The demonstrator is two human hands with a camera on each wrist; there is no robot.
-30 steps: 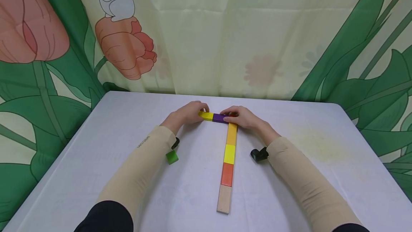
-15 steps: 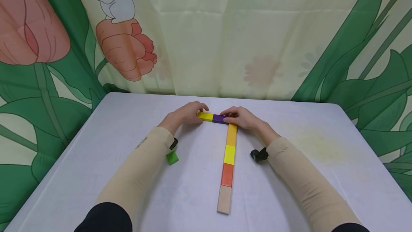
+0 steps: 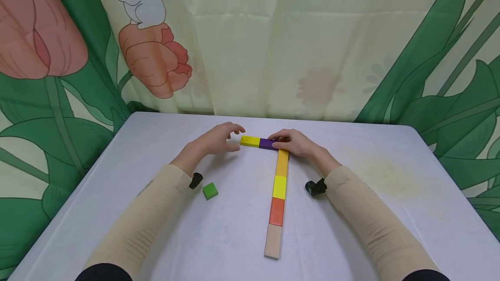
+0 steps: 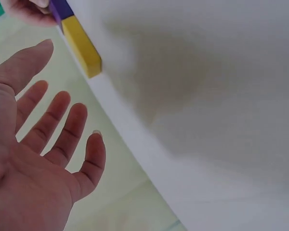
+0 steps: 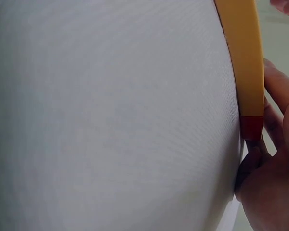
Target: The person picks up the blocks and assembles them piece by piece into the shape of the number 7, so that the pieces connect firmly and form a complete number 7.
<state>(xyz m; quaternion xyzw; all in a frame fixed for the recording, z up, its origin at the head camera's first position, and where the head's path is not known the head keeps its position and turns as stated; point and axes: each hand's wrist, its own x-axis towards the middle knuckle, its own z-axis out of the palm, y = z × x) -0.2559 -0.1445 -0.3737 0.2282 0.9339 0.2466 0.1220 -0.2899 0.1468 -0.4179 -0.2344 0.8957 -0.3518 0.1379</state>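
My left hand [image 3: 218, 139] hangs with spread fingers just left of a yellow block [image 3: 250, 141], apart from it. In the left wrist view its palm and loosely bent fingers hold nothing. The yellow block lies end to end with a purple block [image 3: 267, 144]. My right hand [image 3: 294, 142] pinches the purple block's right end, thumb in front and fingers behind. Partly hidden by this hand, a dark red block [image 5: 251, 127] sits at the far end of an orange block [image 3: 282, 162]. That orange block heads a column running toward me.
Below the orange block, a bright yellow block [image 3: 279, 187], a red-orange block [image 3: 276, 211] and a plain wooden block [image 3: 273, 241] continue the column. A green block [image 3: 210, 191] lies alone near the left wrist. White cloth covers the table [image 3: 351, 229]; a printed curtain [image 3: 242, 55] hangs behind.
My left hand has let go of the yellow block and drawn back to the left, its fingers spreading. The right hand stays in place at the purple block.
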